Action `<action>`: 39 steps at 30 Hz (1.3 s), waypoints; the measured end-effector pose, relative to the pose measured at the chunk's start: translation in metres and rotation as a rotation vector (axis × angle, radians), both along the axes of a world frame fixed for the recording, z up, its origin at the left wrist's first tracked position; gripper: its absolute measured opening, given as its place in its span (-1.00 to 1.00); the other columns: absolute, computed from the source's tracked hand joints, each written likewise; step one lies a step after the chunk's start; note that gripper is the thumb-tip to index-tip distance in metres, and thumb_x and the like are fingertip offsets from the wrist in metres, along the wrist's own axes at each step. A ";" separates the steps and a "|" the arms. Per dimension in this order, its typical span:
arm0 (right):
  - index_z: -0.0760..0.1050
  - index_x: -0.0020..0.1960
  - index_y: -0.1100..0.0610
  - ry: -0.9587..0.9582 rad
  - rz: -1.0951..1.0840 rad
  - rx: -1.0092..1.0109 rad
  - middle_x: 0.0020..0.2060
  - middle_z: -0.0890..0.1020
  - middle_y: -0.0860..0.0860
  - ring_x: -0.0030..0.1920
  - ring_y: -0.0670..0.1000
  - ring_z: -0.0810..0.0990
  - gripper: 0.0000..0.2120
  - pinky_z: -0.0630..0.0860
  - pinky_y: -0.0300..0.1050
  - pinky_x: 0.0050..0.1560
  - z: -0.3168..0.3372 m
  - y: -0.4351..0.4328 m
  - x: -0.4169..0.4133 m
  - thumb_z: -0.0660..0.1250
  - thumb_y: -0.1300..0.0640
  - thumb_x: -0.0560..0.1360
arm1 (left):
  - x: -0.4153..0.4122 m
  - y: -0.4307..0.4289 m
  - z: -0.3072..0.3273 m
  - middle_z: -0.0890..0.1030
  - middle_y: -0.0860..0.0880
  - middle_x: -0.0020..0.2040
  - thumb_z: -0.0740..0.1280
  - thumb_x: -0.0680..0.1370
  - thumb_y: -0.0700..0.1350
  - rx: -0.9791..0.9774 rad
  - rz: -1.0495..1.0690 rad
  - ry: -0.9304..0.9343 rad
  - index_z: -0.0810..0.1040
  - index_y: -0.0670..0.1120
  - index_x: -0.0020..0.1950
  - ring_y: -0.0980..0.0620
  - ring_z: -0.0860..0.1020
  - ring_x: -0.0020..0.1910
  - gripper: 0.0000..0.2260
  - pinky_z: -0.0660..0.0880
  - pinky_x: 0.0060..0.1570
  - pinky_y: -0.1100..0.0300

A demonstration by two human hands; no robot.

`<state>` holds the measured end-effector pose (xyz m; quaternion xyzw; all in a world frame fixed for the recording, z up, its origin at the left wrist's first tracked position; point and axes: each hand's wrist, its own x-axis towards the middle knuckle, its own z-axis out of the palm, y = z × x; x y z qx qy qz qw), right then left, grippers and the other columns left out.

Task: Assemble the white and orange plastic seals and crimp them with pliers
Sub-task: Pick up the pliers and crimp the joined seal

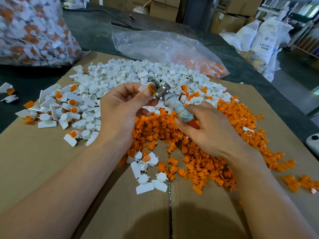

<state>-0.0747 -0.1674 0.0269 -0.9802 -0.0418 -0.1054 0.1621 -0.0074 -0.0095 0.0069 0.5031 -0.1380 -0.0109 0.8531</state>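
So our left hand (pixel 120 109) pinches the seal (pixel 150 87) at its fingertips, orange part showing. Just right of it are the pliers (pixel 170 102), head against the seal, long axis slanting down into our right hand (pixel 212 130), which grips the wrapped handles. Hard to tell whether the jaws actually bite.

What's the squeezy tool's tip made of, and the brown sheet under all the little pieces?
The tool's tip looks like metal: grey and shiny. The brown sheet looks like cardboard: matte tan, with a seam between two flaps.
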 end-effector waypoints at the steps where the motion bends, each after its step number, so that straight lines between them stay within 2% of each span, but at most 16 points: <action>1: 0.33 -0.19 -0.09 -0.007 -0.006 -0.010 -0.35 0.36 -0.16 -0.25 -0.14 0.31 -0.87 0.21 -0.34 -0.25 0.000 0.000 0.000 0.17 -0.12 0.47 | 0.000 0.000 0.000 0.63 0.05 -0.39 0.38 0.28 -0.16 0.000 -0.003 -0.004 0.51 -0.12 -0.24 0.11 0.61 -0.40 -0.89 0.44 -0.50 0.33; 8: 0.36 -0.15 0.02 0.021 -0.010 0.060 -0.41 0.38 -0.11 -0.37 -0.13 0.36 -0.82 0.27 -0.15 -0.35 -0.002 0.001 0.000 0.23 -0.08 0.47 | -0.001 0.000 -0.001 0.61 0.08 -0.43 0.36 0.32 -0.20 0.002 -0.008 -0.023 0.49 -0.15 -0.24 0.14 0.59 -0.43 -0.92 0.45 -0.49 0.34; 11: 0.38 -0.12 0.04 0.038 -0.010 0.090 -0.41 0.39 -0.10 -0.39 -0.13 0.36 -0.83 0.27 -0.18 -0.33 -0.004 0.000 0.001 0.25 -0.06 0.48 | 0.000 -0.001 -0.003 0.58 0.09 -0.47 0.32 0.43 -0.33 0.001 -0.003 0.004 0.47 -0.16 -0.24 0.14 0.58 -0.46 -0.89 0.46 -0.48 0.35; 15: 0.39 -0.10 0.05 0.054 -0.007 0.108 -0.38 0.41 -0.10 -0.37 -0.12 0.37 -0.85 0.29 -0.21 -0.27 -0.006 0.002 0.003 0.26 -0.02 0.49 | 0.001 -0.002 -0.004 0.57 0.06 -0.48 0.28 0.47 -0.40 -0.017 0.008 0.046 0.47 -0.19 -0.25 0.12 0.56 -0.49 -0.85 0.46 -0.47 0.35; 19: 0.37 -0.14 0.00 0.048 -0.007 0.124 -0.40 0.40 -0.11 -0.38 -0.12 0.38 -0.88 0.30 -0.22 -0.28 -0.008 0.004 0.004 0.27 0.00 0.50 | 0.001 -0.002 -0.003 0.58 0.04 -0.48 0.28 0.47 -0.41 -0.036 0.011 0.063 0.46 -0.20 -0.26 0.10 0.55 -0.50 -0.84 0.47 -0.46 0.34; 21: 0.31 -0.22 -0.07 0.046 -0.011 0.118 -0.42 0.38 -0.11 -0.40 -0.13 0.37 -0.83 0.30 -0.23 -0.29 -0.009 0.006 0.005 0.27 0.00 0.50 | 0.001 -0.001 -0.002 0.58 0.03 -0.48 0.28 0.47 -0.41 -0.035 0.015 0.069 0.47 -0.20 -0.27 0.10 0.55 -0.50 -0.83 0.48 -0.46 0.33; 26: 0.26 -0.27 -0.08 0.029 -0.020 0.103 -0.44 0.37 -0.12 -0.40 -0.15 0.37 -0.76 0.30 -0.26 -0.29 -0.011 0.007 0.006 0.29 0.00 0.49 | 0.001 -0.001 -0.002 0.58 0.02 -0.48 0.28 0.47 -0.41 -0.038 0.019 0.085 0.46 -0.19 -0.28 0.10 0.55 -0.51 -0.82 0.49 -0.46 0.32; 31: 0.33 -0.18 0.00 0.018 -0.016 0.091 -0.45 0.37 -0.10 -0.41 -0.11 0.37 -0.84 0.31 -0.24 -0.30 -0.012 0.007 0.006 0.28 0.00 0.50 | 0.001 -0.001 -0.001 0.58 0.03 -0.48 0.27 0.47 -0.42 -0.040 0.025 0.104 0.47 -0.19 -0.29 0.09 0.55 -0.50 -0.81 0.48 -0.46 0.33; 36: 0.25 -0.25 -0.08 -0.011 -0.015 0.067 -0.47 0.35 -0.12 -0.43 -0.15 0.35 -0.77 0.30 -0.29 -0.31 -0.013 0.008 0.005 0.28 -0.01 0.49 | 0.000 0.000 0.001 0.58 0.02 -0.48 0.28 0.47 -0.42 -0.034 0.027 0.123 0.47 -0.20 -0.28 0.09 0.56 -0.50 -0.81 0.47 -0.46 0.33; 39: 0.36 -0.15 0.04 0.025 -0.034 0.100 -0.43 0.39 -0.10 -0.40 -0.12 0.37 -0.81 0.29 -0.23 -0.32 -0.013 0.007 0.006 0.28 -0.06 0.48 | 0.000 -0.001 0.002 0.57 0.02 -0.48 0.30 0.46 -0.41 -0.012 0.031 0.143 0.47 -0.18 -0.29 0.10 0.55 -0.51 -0.82 0.47 -0.47 0.34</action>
